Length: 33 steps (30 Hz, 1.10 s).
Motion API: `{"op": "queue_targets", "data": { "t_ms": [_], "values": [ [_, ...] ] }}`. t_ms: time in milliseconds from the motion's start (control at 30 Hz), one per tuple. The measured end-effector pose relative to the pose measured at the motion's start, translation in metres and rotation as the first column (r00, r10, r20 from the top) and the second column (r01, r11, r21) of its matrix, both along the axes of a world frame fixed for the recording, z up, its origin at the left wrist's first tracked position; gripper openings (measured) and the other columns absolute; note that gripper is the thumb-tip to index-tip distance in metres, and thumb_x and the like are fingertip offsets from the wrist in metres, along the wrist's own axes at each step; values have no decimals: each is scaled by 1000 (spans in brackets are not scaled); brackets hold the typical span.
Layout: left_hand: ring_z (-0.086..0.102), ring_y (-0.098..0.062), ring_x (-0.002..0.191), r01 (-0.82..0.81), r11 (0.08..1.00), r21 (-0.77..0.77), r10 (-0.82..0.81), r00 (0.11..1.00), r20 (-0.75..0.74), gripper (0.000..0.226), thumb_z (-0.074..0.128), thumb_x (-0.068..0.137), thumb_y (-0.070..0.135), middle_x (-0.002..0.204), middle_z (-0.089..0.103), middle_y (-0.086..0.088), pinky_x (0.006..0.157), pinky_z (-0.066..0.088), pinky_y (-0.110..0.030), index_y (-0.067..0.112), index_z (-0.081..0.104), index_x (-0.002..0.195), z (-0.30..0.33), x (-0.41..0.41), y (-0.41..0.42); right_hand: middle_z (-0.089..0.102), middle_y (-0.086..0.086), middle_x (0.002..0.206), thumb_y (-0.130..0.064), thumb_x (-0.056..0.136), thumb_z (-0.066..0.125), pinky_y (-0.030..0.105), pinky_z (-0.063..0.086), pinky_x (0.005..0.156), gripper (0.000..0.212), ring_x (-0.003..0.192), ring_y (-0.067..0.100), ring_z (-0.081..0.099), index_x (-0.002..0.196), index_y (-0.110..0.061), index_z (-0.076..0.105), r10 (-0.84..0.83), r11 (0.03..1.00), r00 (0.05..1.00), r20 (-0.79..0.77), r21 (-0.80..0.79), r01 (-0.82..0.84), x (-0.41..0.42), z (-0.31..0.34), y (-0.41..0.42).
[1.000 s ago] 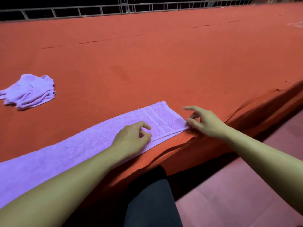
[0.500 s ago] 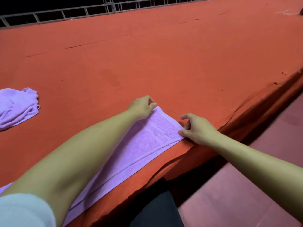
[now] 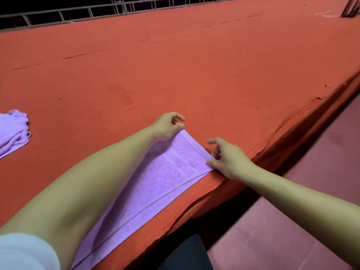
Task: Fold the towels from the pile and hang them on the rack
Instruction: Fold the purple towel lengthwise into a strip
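From the head view, your left hand (image 3: 167, 126) pinches the far corner of the lilac towel (image 3: 155, 184), and your right hand (image 3: 227, 159) pinches the near corner of the same short edge at the lip of the orange surface (image 3: 194, 75). The towel's long axis runs back toward you and to your left, under your left forearm. The fold likely carries this edge that way. The remaining towels (image 3: 12, 131) lie well apart, far left.

The long lilac terry towel (image 3: 155, 184) lies along the near edge of the wide orange felt-covered table (image 3: 194, 75). The crumpled lilac towel pile (image 3: 11, 131) sits at nine o'clock, well apart. The grey metal railing (image 3: 78, 10) runs behind, at twelve o'clock.
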<state>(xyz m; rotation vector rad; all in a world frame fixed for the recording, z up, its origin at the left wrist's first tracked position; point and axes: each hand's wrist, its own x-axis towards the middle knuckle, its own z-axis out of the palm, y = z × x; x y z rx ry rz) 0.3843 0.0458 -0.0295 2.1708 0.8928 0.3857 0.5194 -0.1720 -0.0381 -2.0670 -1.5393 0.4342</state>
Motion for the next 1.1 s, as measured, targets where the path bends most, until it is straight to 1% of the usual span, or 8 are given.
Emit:
{"op": "queue_targets", "data": {
  "t_ms": [167, 267, 367, 533, 633, 800, 933, 1100],
  "values": [
    [54, -2, 72, -39, 998, -43, 45, 987, 154, 20, 64, 94, 15, 83, 55, 7, 65, 41, -5, 19, 60, 114, 2, -1, 1, 62, -9, 77, -12, 81, 76, 26, 47, 73, 63, 64, 6, 57, 135, -21, 46, -59, 998, 981, -186, 24, 64, 1, 7, 3],
    [55, -1, 72, -49, 995, -83, 64, 980, 187, 19, 64, 94, 13, 84, 56, 7, 68, 42, -9, 21, 61, 110, 2, 2, 5, 59, -1, 80, -2, 81, 75, 27, 49, 59, 64, 53, 12, 55, 136, -16, 46, -103, 994, 907, -408, -11, 108, 4, 11, 8],
    [54, -2, 71, -64, 992, -106, 86, 974, 211, 17, 64, 94, 12, 84, 56, 6, 67, 43, -10, 21, 61, 108, 3, 6, 10, 53, 0, 93, -1, 79, 77, 19, 46, 48, 68, 52, 13, 51, 137, -18, 46, -150, 987, 866, -477, -17, 161, 11, 13, 14],
    [54, -4, 72, -95, 992, -80, 109, 975, 194, 17, 65, 93, 13, 86, 55, 4, 72, 43, -17, 18, 62, 110, 8, 24, 23, 55, 2, 109, -8, 78, 80, 26, 44, 56, 69, 54, 13, 50, 137, -21, 47, -178, 979, 893, -413, 18, 203, 34, 21, 28],
    [54, -5, 71, -106, 994, -34, 110, 986, 122, 21, 67, 92, 18, 84, 56, 6, 65, 41, -12, 16, 62, 113, 3, 39, 29, 58, 3, 117, -15, 77, 82, 24, 42, 71, 67, 71, 11, 56, 135, -21, 50, -199, 980, 939, -282, -28, 199, 45, 19, 34],
    [50, -12, 105, -211, 935, 286, 249, 963, -104, 22, 67, 87, 46, 93, 66, 17, 88, 26, -34, 36, 60, 105, -19, 54, 23, 56, 4, 118, -26, 74, 82, 28, 40, 90, 64, 109, 18, 55, 131, -23, 53, -184, 982, 982, 47, -26, 185, 44, 5, 34],
    [47, -18, 117, -281, 850, 446, 337, 940, -48, 31, 69, 84, 48, 115, 62, 13, 93, 26, -37, 34, 62, 111, -5, 40, 16, 54, 3, 117, -28, 75, 82, 24, 36, 85, 60, 107, 14, 53, 129, -21, 56, -181, 984, 983, 40, 2, 181, 46, 8, 28],
    [52, -15, 109, -324, 859, 397, 334, 941, 45, 21, 68, 88, 39, 109, 66, 17, 91, 35, -34, 34, 63, 107, 3, -21, -13, 59, -5, 105, -29, 77, 78, 29, 39, 82, 46, 89, 18, 54, 120, -27, 61, -148, 982, 987, 61, 128, 139, 27, 8, 16]
  ]
}}
